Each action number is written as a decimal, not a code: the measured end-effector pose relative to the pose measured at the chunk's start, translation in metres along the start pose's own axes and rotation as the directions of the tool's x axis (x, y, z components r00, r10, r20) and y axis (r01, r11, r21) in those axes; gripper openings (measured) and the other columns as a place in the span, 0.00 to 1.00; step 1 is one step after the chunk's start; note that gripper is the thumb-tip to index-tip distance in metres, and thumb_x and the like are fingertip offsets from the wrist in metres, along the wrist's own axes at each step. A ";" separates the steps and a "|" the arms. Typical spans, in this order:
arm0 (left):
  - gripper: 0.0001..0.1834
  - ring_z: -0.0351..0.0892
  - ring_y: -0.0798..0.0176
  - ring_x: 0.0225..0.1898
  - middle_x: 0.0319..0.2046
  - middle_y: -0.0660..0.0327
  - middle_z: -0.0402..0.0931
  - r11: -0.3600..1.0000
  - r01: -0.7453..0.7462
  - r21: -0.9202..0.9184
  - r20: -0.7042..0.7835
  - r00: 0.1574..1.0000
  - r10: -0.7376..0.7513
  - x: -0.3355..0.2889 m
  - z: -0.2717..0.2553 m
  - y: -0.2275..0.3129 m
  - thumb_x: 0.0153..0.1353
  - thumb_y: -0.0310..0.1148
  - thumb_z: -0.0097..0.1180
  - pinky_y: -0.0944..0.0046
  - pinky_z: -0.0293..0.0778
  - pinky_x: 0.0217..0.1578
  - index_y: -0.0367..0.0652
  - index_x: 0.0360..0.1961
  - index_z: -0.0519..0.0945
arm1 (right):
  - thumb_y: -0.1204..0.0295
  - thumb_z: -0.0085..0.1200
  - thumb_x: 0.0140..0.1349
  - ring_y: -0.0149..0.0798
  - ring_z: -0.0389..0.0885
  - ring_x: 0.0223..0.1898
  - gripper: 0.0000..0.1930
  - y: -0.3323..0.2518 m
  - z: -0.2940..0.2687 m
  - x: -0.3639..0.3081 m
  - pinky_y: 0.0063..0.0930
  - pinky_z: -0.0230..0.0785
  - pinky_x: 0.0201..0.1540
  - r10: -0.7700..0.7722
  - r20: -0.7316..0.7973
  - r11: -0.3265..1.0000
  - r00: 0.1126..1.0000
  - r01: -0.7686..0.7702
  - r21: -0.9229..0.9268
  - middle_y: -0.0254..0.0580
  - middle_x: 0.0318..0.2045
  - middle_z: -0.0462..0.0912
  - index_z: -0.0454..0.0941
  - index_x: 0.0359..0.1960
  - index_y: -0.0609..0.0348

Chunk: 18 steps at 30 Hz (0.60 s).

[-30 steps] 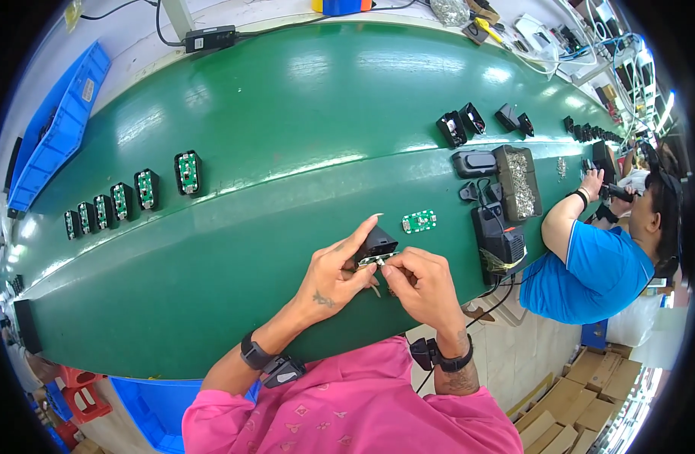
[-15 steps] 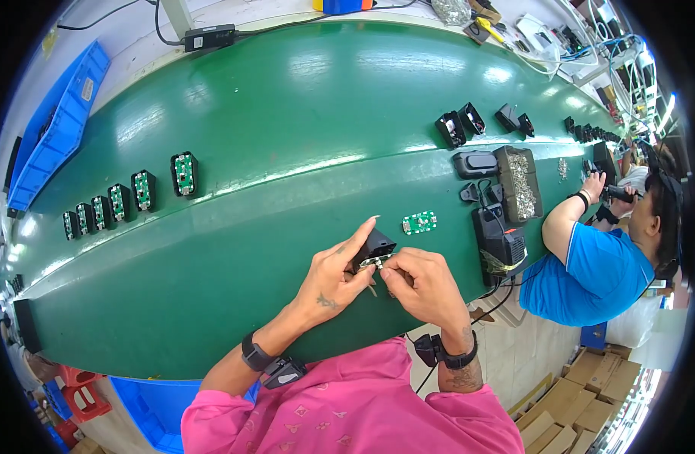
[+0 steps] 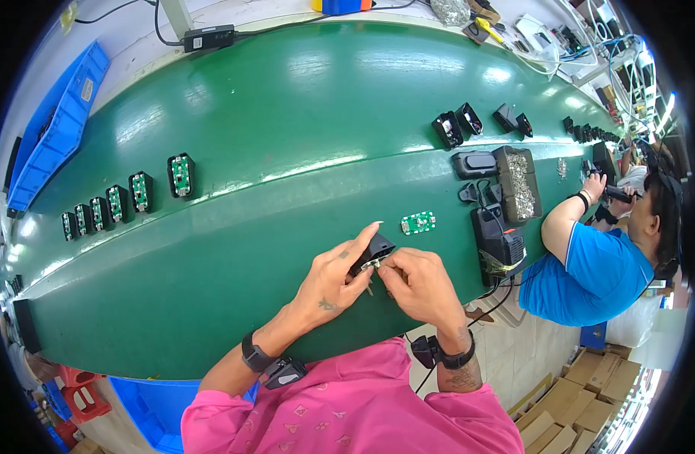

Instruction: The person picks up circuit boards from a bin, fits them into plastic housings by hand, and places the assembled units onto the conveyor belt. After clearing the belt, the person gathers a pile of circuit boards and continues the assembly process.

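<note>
By the near edge of the surface point(image 3: 249, 242), the left hand point(image 3: 328, 278) grips a black casing point(image 3: 378, 246), and the right hand point(image 3: 419, 286) pinches the circuit board point(image 3: 373, 264) at its mouth, right between both hands. Just beyond: a loose green board point(image 3: 419, 222). Rightward, a black device point(image 3: 500, 238) by the near edge, a parts tray point(image 3: 522, 185) behind it (co-worker point(image 3: 601, 276) alongside). Away left, cased boards point(image 3: 116, 203) in a row, then a blue bin point(image 3: 63, 136) at the far left corner.

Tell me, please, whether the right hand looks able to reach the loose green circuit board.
Probably yes: only green tabletop separates the right hand and circuit board, though that hand is occupied at the black housing.
</note>
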State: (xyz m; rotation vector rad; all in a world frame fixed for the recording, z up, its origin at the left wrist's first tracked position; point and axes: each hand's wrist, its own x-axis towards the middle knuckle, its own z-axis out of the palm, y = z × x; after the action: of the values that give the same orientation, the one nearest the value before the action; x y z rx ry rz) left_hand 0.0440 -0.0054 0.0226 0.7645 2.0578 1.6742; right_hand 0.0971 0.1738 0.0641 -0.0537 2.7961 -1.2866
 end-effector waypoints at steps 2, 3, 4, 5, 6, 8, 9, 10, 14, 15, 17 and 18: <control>0.37 0.79 0.73 0.32 0.42 0.54 0.77 1.000 -0.018 0.016 -0.065 0.998 0.019 0.000 0.003 -0.002 0.60 0.17 0.56 0.71 0.77 0.30 0.47 0.71 0.65 | 0.74 0.53 0.62 0.55 0.80 0.27 0.06 -0.001 0.008 0.000 0.45 0.71 0.30 -0.051 -0.085 0.993 0.995 0.042 -0.106 0.51 0.26 0.79 0.77 0.29 0.64; 0.37 0.79 0.73 0.32 0.42 0.54 0.77 1.000 -0.021 0.015 -0.064 0.998 0.021 0.001 0.005 -0.004 0.60 0.17 0.56 0.71 0.77 0.30 0.47 0.71 0.65 | 0.74 0.53 0.62 0.55 0.80 0.27 0.06 -0.001 0.010 0.001 0.45 0.71 0.30 -0.051 -0.086 0.993 0.995 0.042 -0.108 0.51 0.26 0.79 0.77 0.29 0.64; 0.36 0.79 0.72 0.32 0.43 0.54 0.77 0.999 -0.037 0.008 -0.099 0.994 0.037 0.001 0.008 -0.006 0.60 0.17 0.55 0.70 0.77 0.30 0.47 0.71 0.65 | 0.73 0.53 0.62 0.56 0.80 0.28 0.06 -0.001 0.012 0.001 0.47 0.71 0.30 -0.058 -0.109 0.988 0.992 0.041 -0.148 0.51 0.26 0.79 0.77 0.29 0.63; 0.35 0.80 0.72 0.33 0.43 0.54 0.77 0.999 -0.055 0.000 -0.133 0.990 0.054 0.002 0.010 -0.007 0.60 0.17 0.55 0.70 0.78 0.29 0.47 0.70 0.66 | 0.73 0.53 0.63 0.56 0.80 0.29 0.07 -0.002 0.015 0.002 0.48 0.72 0.31 -0.065 -0.132 0.981 0.989 0.039 -0.189 0.51 0.27 0.79 0.76 0.28 0.63; 0.35 0.80 0.72 0.33 0.43 0.54 0.77 0.998 -0.062 -0.005 -0.128 0.990 0.061 0.001 0.010 -0.006 0.60 0.17 0.55 0.70 0.78 0.29 0.47 0.70 0.66 | 0.73 0.53 0.63 0.56 0.80 0.29 0.07 -0.003 0.019 0.002 0.48 0.72 0.31 -0.062 -0.139 0.980 0.988 0.034 -0.195 0.51 0.27 0.79 0.76 0.28 0.63; 0.34 0.81 0.70 0.33 0.44 0.54 0.78 0.995 -0.028 0.091 -0.154 0.987 0.042 0.001 0.006 -0.006 0.61 0.17 0.54 0.69 0.80 0.30 0.46 0.70 0.66 | 0.77 0.56 0.60 0.54 0.81 0.30 0.03 -0.005 0.025 0.004 0.43 0.71 0.31 -0.066 -0.226 0.988 0.972 0.032 -0.150 0.51 0.26 0.79 0.78 0.30 0.64; 0.34 0.82 0.69 0.35 0.45 0.53 0.78 0.997 -0.033 0.063 -0.185 0.982 0.045 0.003 0.004 -0.014 0.62 0.17 0.53 0.68 0.82 0.32 0.45 0.70 0.65 | 0.77 0.56 0.61 0.53 0.80 0.29 0.03 -0.006 0.029 0.005 0.41 0.71 0.31 -0.100 -0.240 0.988 0.966 0.067 -0.141 0.50 0.27 0.79 0.78 0.31 0.64; 0.34 0.82 0.68 0.35 0.45 0.53 0.78 1.000 -0.010 -0.028 -0.208 0.978 0.004 0.004 0.002 -0.011 0.62 0.18 0.53 0.68 0.82 0.33 0.44 0.70 0.64 | 0.76 0.57 0.62 0.49 0.80 0.27 0.04 -0.003 0.031 0.005 0.39 0.71 0.29 -0.093 -0.281 0.994 0.955 0.075 -0.074 0.48 0.26 0.79 0.78 0.33 0.65; 0.29 0.84 0.65 0.38 0.45 0.54 0.76 0.924 0.018 -0.381 -0.221 0.969 -0.110 0.004 -0.002 -0.006 0.63 0.15 0.54 0.65 0.84 0.38 0.42 0.65 0.66 | 0.74 0.58 0.65 0.33 0.80 0.24 0.07 -0.014 0.036 0.003 0.28 0.69 0.25 0.114 -0.498 0.993 0.860 -0.105 0.046 0.40 0.25 0.80 0.78 0.39 0.66; 0.29 0.84 0.65 0.38 0.45 0.54 0.76 0.923 0.007 -0.384 -0.209 0.973 -0.095 0.006 -0.002 -0.008 0.63 0.15 0.54 0.65 0.84 0.38 0.42 0.65 0.66 | 0.74 0.58 0.65 0.33 0.80 0.24 0.07 -0.006 0.040 0.002 0.28 0.69 0.25 0.112 -0.514 0.993 0.851 -0.108 0.038 0.40 0.25 0.80 0.78 0.39 0.66; 0.30 0.83 0.66 0.43 0.50 0.54 0.74 0.900 0.024 -0.434 -0.095 0.993 -0.072 0.007 -0.003 -0.008 0.61 0.14 0.55 0.66 0.84 0.41 0.42 0.64 0.66 | 0.70 0.58 0.66 0.31 0.82 0.23 0.12 0.007 0.044 0.007 0.27 0.73 0.25 0.246 -0.277 0.859 0.929 -0.077 0.506 0.43 0.26 0.83 0.78 0.41 0.69; 0.33 0.78 0.65 0.49 0.54 0.55 0.71 0.922 0.033 -0.386 -0.046 0.997 -0.054 0.007 -0.004 -0.007 0.59 0.14 0.58 0.66 0.82 0.44 0.40 0.65 0.64 | 0.71 0.59 0.66 0.27 0.83 0.25 0.11 0.010 0.041 0.002 0.23 0.73 0.27 0.316 -0.240 0.850 0.918 -0.162 0.501 0.42 0.28 0.85 0.78 0.39 0.69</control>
State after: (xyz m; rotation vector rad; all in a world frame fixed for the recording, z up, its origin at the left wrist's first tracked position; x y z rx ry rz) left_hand 0.0353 -0.0049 0.0167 0.5401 1.6812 2.0081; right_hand 0.0977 0.1493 0.0298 0.5603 2.5017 -2.0073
